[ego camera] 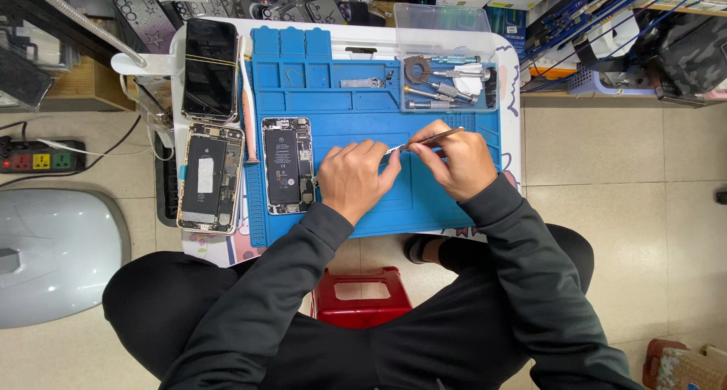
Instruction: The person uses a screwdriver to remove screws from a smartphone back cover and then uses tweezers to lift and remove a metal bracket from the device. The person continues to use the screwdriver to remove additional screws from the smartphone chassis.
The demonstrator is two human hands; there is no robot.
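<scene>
- Head view, looking straight down: right hand (458,161) has its grip pinched shut on thin metal tweezers (428,139); the tips meet a tiny part at the left hand (352,176) over the blue mat (363,102).
- Left grip is closed on that part, too small to make out.
- My guess is it's feather-light, stiff and easy to flick away, so hold it by the edges.
- Opened phone (287,165) sits just left of the hands, second opened phone (210,178) further left, and a dark screen panel (210,69) above it.
- Clear tray of screwdriver bits (447,79) is near the tweezers' back end; that's the only thing crowding in.
</scene>
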